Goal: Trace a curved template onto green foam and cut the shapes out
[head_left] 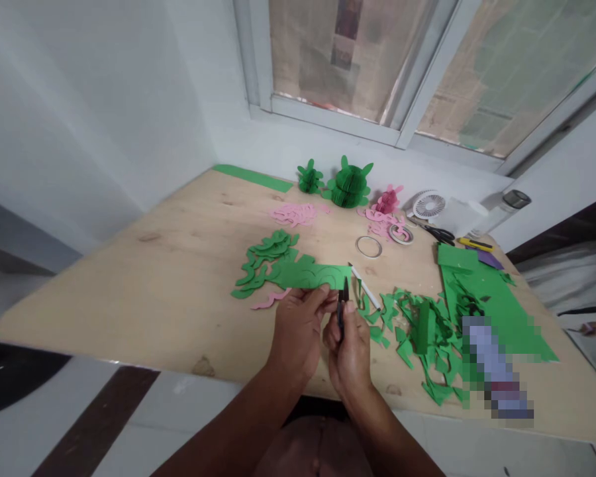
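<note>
My left hand (300, 324) pinches the lower edge of a green paper strip (310, 275) with curved lines on it. My right hand (348, 341) is closed round a pair of dark scissors (346, 291), their blades pointing up at the strip's right end. Left of and behind the strip lies a pile of wavy green cut-outs (265, 258). A pink wavy piece (271, 300) lies just left of my left hand. To the right of the scissors rests a white pen (366, 288).
Green scraps (427, 344) and a green sheet (516, 318) cover the right side. Behind are pink cut-outs (294, 213), green honeycomb figures (349, 185), a pink one (388, 200), a tape ring (369, 247), a small fan (428, 205), black scissors (442, 234) and a yellow cutter (475, 244).
</note>
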`<state>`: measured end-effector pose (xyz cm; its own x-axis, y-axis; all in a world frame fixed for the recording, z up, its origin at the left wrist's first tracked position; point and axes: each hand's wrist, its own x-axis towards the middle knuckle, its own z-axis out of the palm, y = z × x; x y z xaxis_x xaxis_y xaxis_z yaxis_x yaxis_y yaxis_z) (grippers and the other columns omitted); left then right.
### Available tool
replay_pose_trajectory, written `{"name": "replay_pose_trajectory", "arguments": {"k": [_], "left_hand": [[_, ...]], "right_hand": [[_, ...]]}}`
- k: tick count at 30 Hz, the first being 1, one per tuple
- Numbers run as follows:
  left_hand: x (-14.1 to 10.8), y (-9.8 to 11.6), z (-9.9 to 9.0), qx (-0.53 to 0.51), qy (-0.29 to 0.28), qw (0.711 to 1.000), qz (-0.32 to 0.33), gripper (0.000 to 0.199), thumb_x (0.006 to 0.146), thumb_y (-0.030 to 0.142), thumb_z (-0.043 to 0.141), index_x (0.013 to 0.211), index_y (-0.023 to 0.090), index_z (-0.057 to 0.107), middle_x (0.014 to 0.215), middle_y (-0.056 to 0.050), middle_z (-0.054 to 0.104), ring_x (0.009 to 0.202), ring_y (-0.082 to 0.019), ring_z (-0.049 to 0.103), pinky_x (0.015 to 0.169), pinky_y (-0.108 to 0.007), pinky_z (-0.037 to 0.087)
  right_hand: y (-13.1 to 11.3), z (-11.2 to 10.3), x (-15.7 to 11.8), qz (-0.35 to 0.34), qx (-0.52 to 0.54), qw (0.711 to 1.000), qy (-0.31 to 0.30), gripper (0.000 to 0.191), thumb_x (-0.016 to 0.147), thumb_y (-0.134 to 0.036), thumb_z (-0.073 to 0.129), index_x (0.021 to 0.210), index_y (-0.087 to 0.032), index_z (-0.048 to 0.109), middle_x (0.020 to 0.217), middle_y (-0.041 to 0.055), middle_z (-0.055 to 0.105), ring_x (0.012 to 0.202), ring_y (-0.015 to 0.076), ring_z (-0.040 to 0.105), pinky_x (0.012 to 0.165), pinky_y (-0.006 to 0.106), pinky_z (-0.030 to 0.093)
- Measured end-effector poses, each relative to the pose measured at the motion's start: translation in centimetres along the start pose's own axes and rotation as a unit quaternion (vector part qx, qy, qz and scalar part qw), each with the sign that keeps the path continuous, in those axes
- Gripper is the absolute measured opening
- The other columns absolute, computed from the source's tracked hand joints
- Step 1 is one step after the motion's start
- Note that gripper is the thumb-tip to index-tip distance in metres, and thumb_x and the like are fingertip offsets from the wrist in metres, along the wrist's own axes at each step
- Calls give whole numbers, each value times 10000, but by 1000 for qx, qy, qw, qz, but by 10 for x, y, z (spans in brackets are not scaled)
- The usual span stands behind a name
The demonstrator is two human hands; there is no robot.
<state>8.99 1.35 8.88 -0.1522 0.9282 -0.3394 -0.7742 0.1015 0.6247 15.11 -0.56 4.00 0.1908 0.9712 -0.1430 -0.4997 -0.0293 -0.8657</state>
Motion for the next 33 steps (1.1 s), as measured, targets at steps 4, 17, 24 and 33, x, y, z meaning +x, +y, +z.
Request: {"name": "replay_pose_trajectory", "arguments": {"k": [4,17,24,33], "left_hand": [[-1,0,0,-11,-2,1000,-3,175,562,142,755,679,142,625,637,6,664,622,-127,638,669,-264,492],[-2,2,0,-14,-5,1000,-8,175,561,134,754,690,144,636,633,10,662,624,-129,635,663,-262,487],[-2,2,-2,-18,-6,1000,-7,165,566,143,759,660,143,623,639,7,656,637,-121,629,652,-248,489],[-3,3,-2,-17,-7,1000,-7,166,576,148,758,673,139,623,636,3,652,645,-126,631,650,-249,485]], "right_hand": [[1,0,-1,-3,10,1000,0,466,806,-537,580,541,-186,425,421,-91,314,393,62,205,381,214,150],[-2,3,-2,-8,9,1000,1,409,804,-526,590,610,-175,508,420,-98,319,385,61,210,375,214,151],[-4,5,-3,-2,20,1000,1,394,789,-529,607,637,-172,539,420,-100,318,383,61,208,370,212,147],[-5,5,-5,-1,10,1000,7,410,787,-533,603,605,-183,491,418,-105,297,383,61,192,368,208,149]]}}
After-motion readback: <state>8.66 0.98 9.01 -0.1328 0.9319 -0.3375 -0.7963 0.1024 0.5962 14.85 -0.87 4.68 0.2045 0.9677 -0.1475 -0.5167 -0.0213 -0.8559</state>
